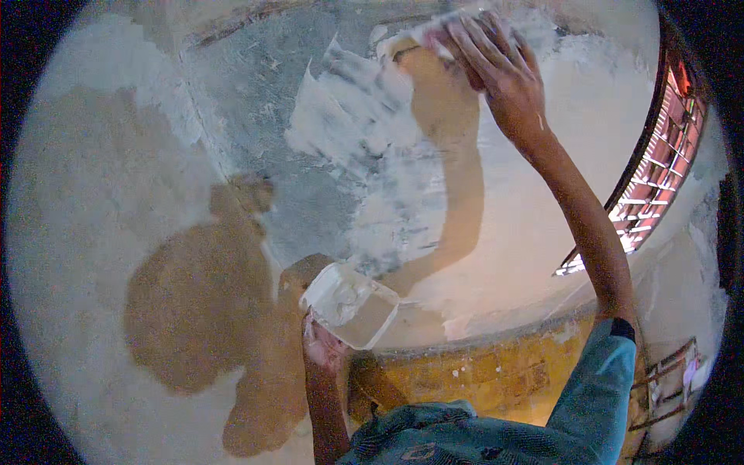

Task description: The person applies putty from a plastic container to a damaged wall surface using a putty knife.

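My left hand point(324, 345) grips the lower left side of a pale square tray point(376, 319) and holds it tilted in front of the wall. A lump of white putty point(347, 293) lies on the tray. High on the wall, my right hand point(496, 66) presses a flat pale spreader point(434, 29) to the surface, its fingers laid along the back of it. Motion blurs the spreader, so its exact shape is unclear. Streaks of wet white putty point(349, 101) cover part of the grey wall point(260, 85) left of this hand.
To the right is a barred window point(659, 163) with light coming through. A yellow-brown band point(488, 376) runs along the lower wall. The adjoining wall point(77, 232) on the left carries my shadow. A frame-like rack point(666, 380) stands at the lower right.
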Motion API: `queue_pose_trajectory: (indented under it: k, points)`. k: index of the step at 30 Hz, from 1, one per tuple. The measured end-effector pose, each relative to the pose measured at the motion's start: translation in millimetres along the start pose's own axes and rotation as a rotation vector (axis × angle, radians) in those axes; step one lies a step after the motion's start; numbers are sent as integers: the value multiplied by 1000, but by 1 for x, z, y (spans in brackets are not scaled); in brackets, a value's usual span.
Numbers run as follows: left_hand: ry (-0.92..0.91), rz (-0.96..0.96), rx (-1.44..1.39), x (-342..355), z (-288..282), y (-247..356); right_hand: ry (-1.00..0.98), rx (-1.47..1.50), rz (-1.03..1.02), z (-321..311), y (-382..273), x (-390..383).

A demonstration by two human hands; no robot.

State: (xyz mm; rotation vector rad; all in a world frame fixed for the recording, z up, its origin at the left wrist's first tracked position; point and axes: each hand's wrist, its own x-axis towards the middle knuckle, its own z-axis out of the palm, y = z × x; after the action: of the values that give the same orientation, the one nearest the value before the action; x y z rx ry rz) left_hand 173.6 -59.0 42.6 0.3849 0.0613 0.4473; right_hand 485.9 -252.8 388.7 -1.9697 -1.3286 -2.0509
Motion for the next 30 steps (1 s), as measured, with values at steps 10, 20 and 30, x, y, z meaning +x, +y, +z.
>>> queue_pose_trajectory:
  k: [10,20,30]
  points:
    - [79,60,176,-2,12,-6,-297,12,-7,-7,-42,-129]
    - [161,54,342,-5,13,-17,-185,228,248,-10,-81,-102]
    - [284,16,222,-9,-4,-14,-574,266,288,-27,-166,-211]
